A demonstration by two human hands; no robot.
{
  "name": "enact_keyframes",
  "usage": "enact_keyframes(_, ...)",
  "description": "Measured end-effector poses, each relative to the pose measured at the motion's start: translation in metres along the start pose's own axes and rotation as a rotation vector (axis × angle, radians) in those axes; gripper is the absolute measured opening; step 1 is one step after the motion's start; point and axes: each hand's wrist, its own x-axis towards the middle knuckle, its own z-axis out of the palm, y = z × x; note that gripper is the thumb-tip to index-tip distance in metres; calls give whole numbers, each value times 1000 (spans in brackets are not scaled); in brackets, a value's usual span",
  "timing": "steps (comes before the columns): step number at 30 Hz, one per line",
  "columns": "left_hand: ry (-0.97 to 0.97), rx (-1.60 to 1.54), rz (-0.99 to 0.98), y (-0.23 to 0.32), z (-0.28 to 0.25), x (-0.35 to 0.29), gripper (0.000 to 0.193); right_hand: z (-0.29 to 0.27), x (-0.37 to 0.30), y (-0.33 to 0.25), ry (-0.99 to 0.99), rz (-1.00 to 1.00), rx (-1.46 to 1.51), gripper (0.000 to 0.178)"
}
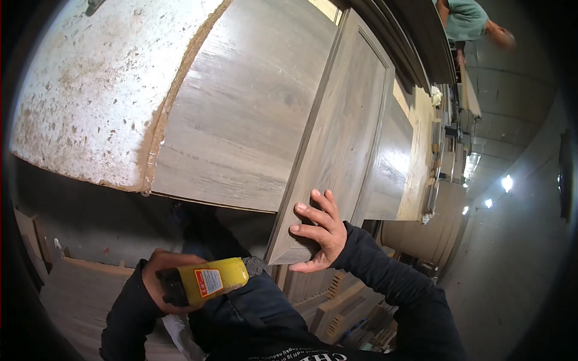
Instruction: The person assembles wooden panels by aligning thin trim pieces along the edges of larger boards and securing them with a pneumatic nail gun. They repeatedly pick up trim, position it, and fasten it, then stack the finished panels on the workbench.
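Note:
My left hand (155, 272) is closed around a yellow nail gun (235, 275) with a black end piece and a grey metal nose. The nose points toward the near corner of a framed wood-grain door panel (340, 129), slightly apart from it. On the near end of that panel lies my right hand (322, 231), fingers spread over its face and thumb along the near end edge. The panel rests at a slant on a flat wood-grain board (241, 102), its near end sticking out past the board's edge.
A worn white board (102, 90) with a chipped brown edge lies on the left. More dark panels (415, 36) are stacked at the far right. Boards (84, 295) stand at the lower left, and cut pieces (343, 307) lie below the bench. Another person (466, 21) is at the upper right.

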Motion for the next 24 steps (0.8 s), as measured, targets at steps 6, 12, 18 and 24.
enact_keyframes(6,-12,74,-43,4,0,1,36,1,1,-1,13,-7,0,69)
enact_keyframes(12,166,42,116,5,6,-3,34,0,1,-2,-7,7,-6,65)
enact_keyframes(18,-64,252,107,8,-5,5,32,-1,0,-1,-13,-14,-15,63)
enact_keyframes(24,-77,185,148,5,-7,5,31,0,0,0,-8,-23,-4,62)
